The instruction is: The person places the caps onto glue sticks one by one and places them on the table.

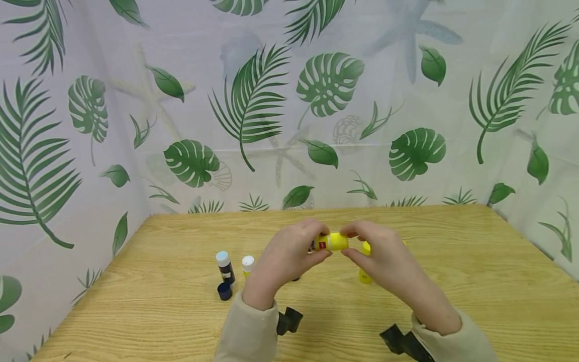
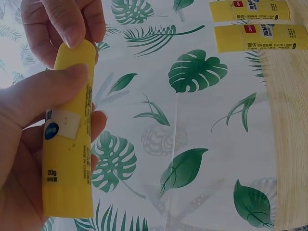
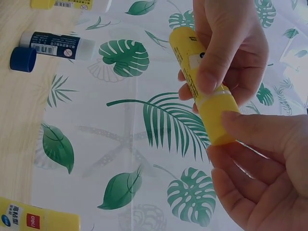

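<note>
A yellow glue stick is held up above the table between both hands, lying roughly sideways in the head view. My left hand grips its body, thumb along one side and fingers round the other. At the other end, my right hand pinches the yellow cap between thumb and fingertips. A pale ring shows between body and cap in the right wrist view. The left wrist view shows printing and a small torn label patch on the body.
On the left stand an uncapped dark blue glue stick, its dark blue cap and a yellow glue stick with a white top. Two yellow glue sticks, one nearer and one behind, stand at the right. Leaf-print cloth surrounds the table.
</note>
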A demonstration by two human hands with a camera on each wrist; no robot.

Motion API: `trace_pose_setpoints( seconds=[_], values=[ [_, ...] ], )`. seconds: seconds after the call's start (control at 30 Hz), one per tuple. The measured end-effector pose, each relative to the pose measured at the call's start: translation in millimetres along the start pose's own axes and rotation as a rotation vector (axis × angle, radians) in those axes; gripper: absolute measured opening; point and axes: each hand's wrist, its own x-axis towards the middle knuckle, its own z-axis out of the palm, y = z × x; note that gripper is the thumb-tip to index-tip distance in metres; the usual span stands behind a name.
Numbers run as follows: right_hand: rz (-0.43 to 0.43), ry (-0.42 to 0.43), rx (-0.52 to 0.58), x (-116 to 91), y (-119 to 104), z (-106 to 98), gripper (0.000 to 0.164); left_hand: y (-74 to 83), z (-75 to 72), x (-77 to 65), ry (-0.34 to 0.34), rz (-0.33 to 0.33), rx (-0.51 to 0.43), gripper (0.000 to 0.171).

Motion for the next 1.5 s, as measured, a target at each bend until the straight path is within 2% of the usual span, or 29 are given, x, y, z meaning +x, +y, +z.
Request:
trace_pose_setpoints(
  seconds=[0.53, 0.77, 0.93, 1.2, 1.33, 1.5],
  values=[
    [-0.030, 0.007, 0.008, -2.0, 0.1, 0.3, 0.028, 1.3, 2.4, -1.1, 0.039, 0.022, -0.009, 0.022],
    [-0.082, 0.044, 0.011, -5.4, -0.2, 5.2, 0.030, 1.0, 3.7, -4.5, 0.047, 0.032, -0.003, 0.022],
    [-0.084, 0.056, 0.020, -6.8, -1.6, 7.7, 0.029, 0.7, 4.8, -6.4, 0.063, 0.048, 0.005, 0.022],
    [-0.108, 0.062, -0.011, -7.3, -1.1, 10.2, 0.029, 1.9, 2.1, -7.1, 0.061, 0.060, 0.018, 0.022],
    [-0.086, 0.063, -0.015, -7.8, -2.8, 9.3, 0.028, 2.4, 1.5, -6.6, 0.063, 0.069, 0.020, 0.022],
    [-0.007, 0.029, 0.025, -5.7, -9.5, 5.3, 0.026, 2.8, -1.3, -6.0, 0.059, 0.054, -0.014, 0.023]
  ],
)
